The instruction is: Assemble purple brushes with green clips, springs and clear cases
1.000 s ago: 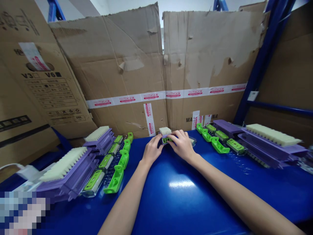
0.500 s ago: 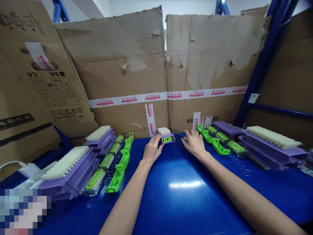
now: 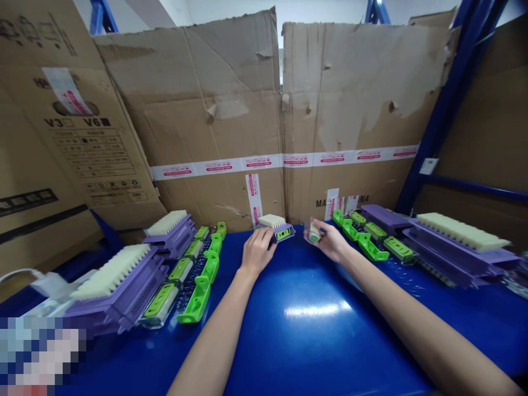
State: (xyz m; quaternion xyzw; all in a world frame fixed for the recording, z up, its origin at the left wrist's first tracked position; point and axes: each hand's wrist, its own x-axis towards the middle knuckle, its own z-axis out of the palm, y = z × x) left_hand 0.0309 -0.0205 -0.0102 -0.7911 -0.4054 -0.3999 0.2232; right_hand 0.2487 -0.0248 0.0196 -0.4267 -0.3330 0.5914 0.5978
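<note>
Left hand (image 3: 258, 250) is gripping a purple bristled tray (image 3: 285, 227) near the back edge of the blue worktop (image 3: 297, 346), right hand (image 3: 330, 242) pinching a small clear-and-green part (image 3: 314, 234). Decent room between the forearms (image 3: 220, 330); stacked purple trays (image 3: 124, 297) and green brackets (image 3: 197, 300) crowd both sides. Cardboard sheets (image 3: 214, 132) behind, blue post (image 3: 437, 121) at right.

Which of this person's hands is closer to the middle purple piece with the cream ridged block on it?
Left. The left hand holds the purple piece at its left side; the right hand is apart, off to the right, holding a small, blurred green-ended part.
</note>
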